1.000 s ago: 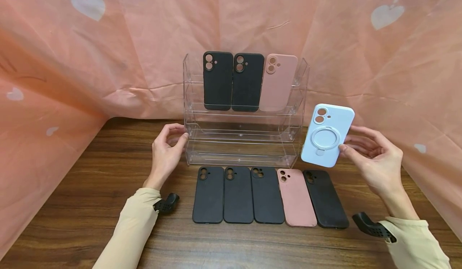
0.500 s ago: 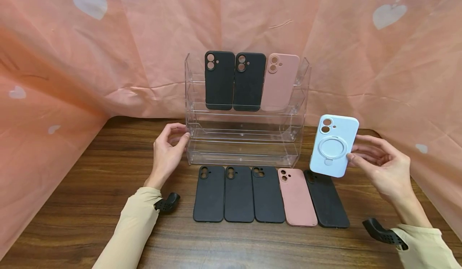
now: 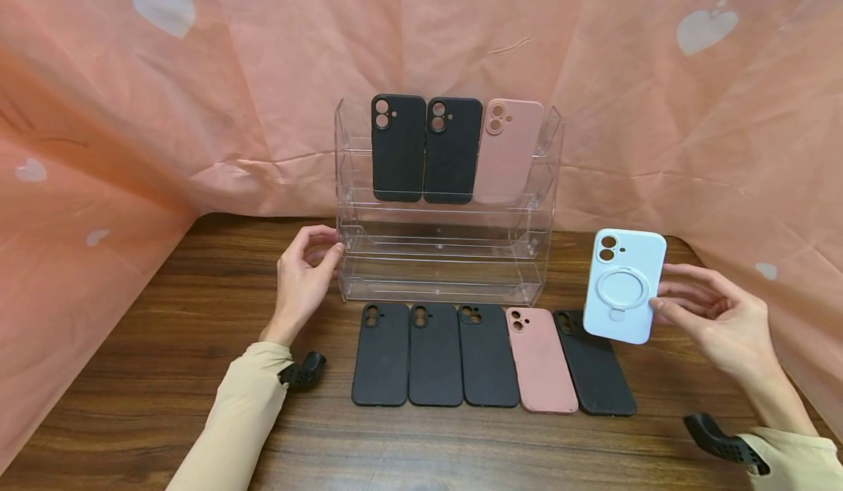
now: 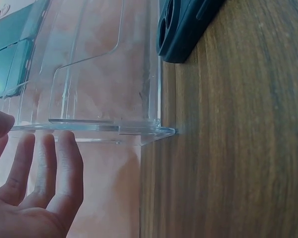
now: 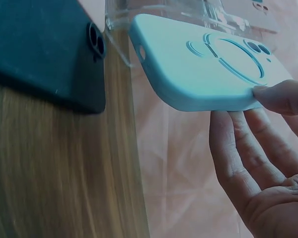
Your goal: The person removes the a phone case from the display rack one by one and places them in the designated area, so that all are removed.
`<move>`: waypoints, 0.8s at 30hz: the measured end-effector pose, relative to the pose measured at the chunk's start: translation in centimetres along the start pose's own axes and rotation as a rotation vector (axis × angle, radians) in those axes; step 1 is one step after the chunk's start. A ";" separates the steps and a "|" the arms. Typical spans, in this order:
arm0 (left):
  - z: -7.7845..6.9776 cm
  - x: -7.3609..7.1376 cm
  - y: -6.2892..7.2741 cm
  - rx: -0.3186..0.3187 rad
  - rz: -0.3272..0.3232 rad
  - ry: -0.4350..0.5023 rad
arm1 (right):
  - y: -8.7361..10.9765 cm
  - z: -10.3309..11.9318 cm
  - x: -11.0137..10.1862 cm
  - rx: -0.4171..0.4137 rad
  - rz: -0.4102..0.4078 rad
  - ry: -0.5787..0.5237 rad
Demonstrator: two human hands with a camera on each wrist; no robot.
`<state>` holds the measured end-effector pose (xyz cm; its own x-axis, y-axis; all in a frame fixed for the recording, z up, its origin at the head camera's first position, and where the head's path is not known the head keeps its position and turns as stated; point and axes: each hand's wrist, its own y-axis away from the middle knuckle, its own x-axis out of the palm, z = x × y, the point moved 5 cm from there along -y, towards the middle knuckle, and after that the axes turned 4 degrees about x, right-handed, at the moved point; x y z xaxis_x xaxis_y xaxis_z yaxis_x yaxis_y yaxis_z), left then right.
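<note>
My right hand (image 3: 724, 319) pinches a pale blue phone case (image 3: 626, 286) by its right edge, thumb on the back face and fingers underneath. The case has a ring stand and two camera holes. It hangs tilted above the rightmost black phone case (image 3: 601, 374), overlapping its top in the head view. My left hand (image 3: 306, 275) holds the left side wall of a clear tiered display rack (image 3: 437, 291), its thumb at the edge and fingertips against the outer face in the left wrist view (image 4: 35, 183). Two black phone cases (image 3: 398, 147) and a pink one (image 3: 508, 151) stand in the top tier.
In front of the rack lies a row of phone cases: three black ones (image 3: 435, 355), a pink one (image 3: 541, 359) and the rightmost black one. All rest on a wood-grain table (image 3: 421, 451). A peach cloth with hearts (image 3: 276, 74) hangs behind and at both sides.
My right hand has moved right and down toward me with the pale blue phone case, away from the rack's side. The left hand stays on the rack.
</note>
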<state>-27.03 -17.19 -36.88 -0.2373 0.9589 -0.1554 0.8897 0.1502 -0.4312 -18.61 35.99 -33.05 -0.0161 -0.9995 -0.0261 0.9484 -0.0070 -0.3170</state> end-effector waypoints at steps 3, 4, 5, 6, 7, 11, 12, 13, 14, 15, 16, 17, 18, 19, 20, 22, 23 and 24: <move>-0.1 0.0 0.0 0.000 -0.002 -0.001 | 0.4 -0.2 -0.6 0.013 0.000 -0.001; -0.1 0.0 0.0 0.000 -0.002 0.000 | 0.5 -0.2 -0.8 0.016 -0.001 0.006; -0.1 0.0 0.0 0.000 -0.003 -0.001 | 0.6 -0.3 -1.0 0.021 0.001 0.015; -0.1 0.0 0.0 -0.001 -0.004 -0.001 | 0.7 -0.4 -1.2 0.025 0.005 0.022; -0.1 0.0 0.0 0.000 -0.003 -0.003 | 0.8 -0.4 -1.4 0.031 0.007 0.031; -0.1 0.0 0.0 0.000 -0.003 -0.007 | 1.2 -0.6 -2.1 0.048 0.017 0.057; 0.0 0.1 0.0 0.001 -0.003 -0.008 | 1.2 -0.6 -2.2 0.051 0.017 0.064; 0.0 0.1 0.0 0.001 -0.004 -0.011 | 1.3 -0.7 -2.4 0.054 0.015 0.074; 0.0 0.1 0.0 0.002 -0.005 -0.014 | 1.4 -0.8 -2.6 0.059 0.012 0.082; 0.0 0.1 0.0 0.002 -0.006 -0.016 | 1.5 -0.9 -2.7 0.065 0.012 0.084; 0.1 0.1 0.0 0.003 -0.007 -0.018 | 1.5 -1.0 -2.9 0.072 0.007 0.093; 0.1 0.1 0.0 0.003 -0.007 -0.019 | 1.6 -1.1 -3.1 0.079 0.007 0.095; 0.1 0.1 0.1 0.002 -0.008 -0.020 | 1.7 -1.2 -3.3 0.087 0.002 0.103; 0.1 0.0 0.1 0.002 -0.008 -0.020 | 1.8 -1.3 -3.4 0.095 -0.001 0.116; 0.2 0.0 0.1 0.002 -0.008 -0.020 | 1.9 -1.5 -3.6 0.104 0.002 0.114; 0.2 0.0 0.1 0.003 -0.008 -0.016 | 2.0 -1.8 -3.9 0.127 -0.002 0.128; 0.2 0.0 0.1 0.003 -0.008 -0.013 | 2.1 -1.9 -4.0 0.137 -0.003 0.133; 0.1 0.0 0.0 0.004 -0.009 -0.011 | 2.2 -1.9 -4.2 0.145 0.000 0.143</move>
<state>-27.05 -17.20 -37.03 -0.2495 0.9548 -0.1617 0.8859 0.1576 -0.4363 -17.11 40.20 -35.45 -0.0513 -0.9852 -0.1637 0.9839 -0.0218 -0.1773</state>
